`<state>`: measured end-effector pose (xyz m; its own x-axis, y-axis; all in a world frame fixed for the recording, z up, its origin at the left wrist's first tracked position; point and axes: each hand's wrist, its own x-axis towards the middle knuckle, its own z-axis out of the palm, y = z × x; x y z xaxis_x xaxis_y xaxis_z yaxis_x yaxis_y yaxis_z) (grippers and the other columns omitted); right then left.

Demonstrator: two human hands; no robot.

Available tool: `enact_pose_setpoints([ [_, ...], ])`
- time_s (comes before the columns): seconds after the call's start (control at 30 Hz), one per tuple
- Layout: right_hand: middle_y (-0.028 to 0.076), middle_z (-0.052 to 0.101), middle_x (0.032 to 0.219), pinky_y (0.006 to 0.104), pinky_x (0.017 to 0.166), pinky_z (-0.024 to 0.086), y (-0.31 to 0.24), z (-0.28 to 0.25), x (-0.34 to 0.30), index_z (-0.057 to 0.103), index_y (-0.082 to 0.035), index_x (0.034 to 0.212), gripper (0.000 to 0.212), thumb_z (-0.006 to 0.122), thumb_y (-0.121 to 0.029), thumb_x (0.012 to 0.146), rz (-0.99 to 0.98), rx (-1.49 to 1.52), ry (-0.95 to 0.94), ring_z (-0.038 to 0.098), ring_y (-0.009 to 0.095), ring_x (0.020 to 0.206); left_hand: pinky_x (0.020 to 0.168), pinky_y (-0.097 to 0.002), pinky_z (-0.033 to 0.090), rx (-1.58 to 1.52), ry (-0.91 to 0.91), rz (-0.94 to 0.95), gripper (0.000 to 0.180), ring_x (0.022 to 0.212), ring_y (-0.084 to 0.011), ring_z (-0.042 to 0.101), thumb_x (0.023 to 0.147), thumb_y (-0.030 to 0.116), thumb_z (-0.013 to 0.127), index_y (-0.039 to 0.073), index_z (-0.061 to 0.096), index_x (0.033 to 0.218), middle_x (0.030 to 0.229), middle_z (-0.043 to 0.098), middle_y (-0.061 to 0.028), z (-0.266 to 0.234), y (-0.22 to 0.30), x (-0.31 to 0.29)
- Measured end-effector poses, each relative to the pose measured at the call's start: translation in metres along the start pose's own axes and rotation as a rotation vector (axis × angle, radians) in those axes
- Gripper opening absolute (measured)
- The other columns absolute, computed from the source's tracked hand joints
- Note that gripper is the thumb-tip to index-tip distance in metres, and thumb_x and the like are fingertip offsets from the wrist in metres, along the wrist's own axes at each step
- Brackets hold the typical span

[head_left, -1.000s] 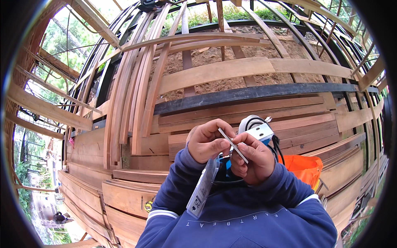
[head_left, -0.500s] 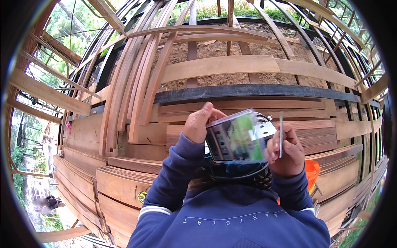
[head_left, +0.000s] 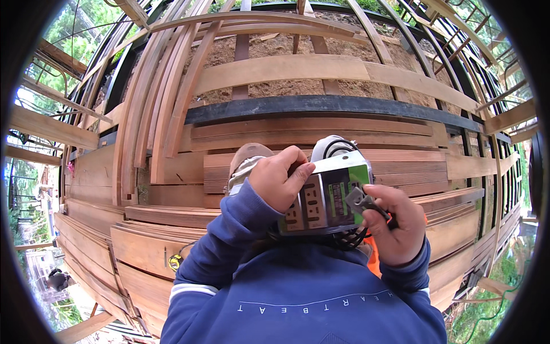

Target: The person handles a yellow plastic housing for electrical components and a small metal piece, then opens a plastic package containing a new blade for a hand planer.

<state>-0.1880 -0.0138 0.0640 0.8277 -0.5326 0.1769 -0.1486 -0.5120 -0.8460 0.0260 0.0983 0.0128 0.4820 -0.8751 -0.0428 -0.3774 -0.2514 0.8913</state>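
The left hand (head_left: 279, 182) grips the upper left edge of a flat green and grey package (head_left: 323, 198), fingers curled over its top and thumb against its face; the right hand (head_left: 395, 221) is closed around a small grey metal piece (head_left: 360, 200) pinched at the package's right edge, with a black cord (head_left: 349, 238) looping below it; the package is held in front of the chest, above the blue sweatshirt (head_left: 303, 298), tilted so its printed face looks up at the camera. Half a second ago the package stood higher and more upright, showing a clear shiny front, and the right hand held a thin strip apart from it at the right; now the package is lower and turned, and the right hand touches it. A shoe (head_left: 247, 157) rests on the stacked wooden planks (head_left: 172, 218) beyond the hands; an orange thing (head_left: 373, 258) shows under the right wrist.
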Motion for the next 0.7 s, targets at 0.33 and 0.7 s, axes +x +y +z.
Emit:
enact_pose_setpoints([
  [0.33,0.016,0.065,0.077,0.0382,0.059,0.052,0.003,0.023,0.024,0.064,0.002,0.107,0.026,0.064,0.0,0.08,-0.207,-0.416,0.035,0.065,0.033,0.066,0.06,-0.0382,0.048,0.105,0.11,0.175,0.027,0.065,-0.034,0.063,0.096,0.023,0.058,0.0,0.065,0.085,0.072,0.065,-0.0184,0.027,0.0,-0.002],
  [0.7,0.013,0.059,0.067,0.0376,0.053,0.049,0.003,0.031,0.022,0.066,0.002,0.108,0.027,0.064,0.0,0.08,-0.222,-0.532,0.05,0.06,0.029,0.057,0.057,-0.0397,0.045,0.033,0.131,0.169,0.029,0.062,-0.0349,0.06,0.095,0.022,0.059,-0.001,0.061,0.077,0.068,0.06,-0.0184,0.031,-0.002,-0.003],
])
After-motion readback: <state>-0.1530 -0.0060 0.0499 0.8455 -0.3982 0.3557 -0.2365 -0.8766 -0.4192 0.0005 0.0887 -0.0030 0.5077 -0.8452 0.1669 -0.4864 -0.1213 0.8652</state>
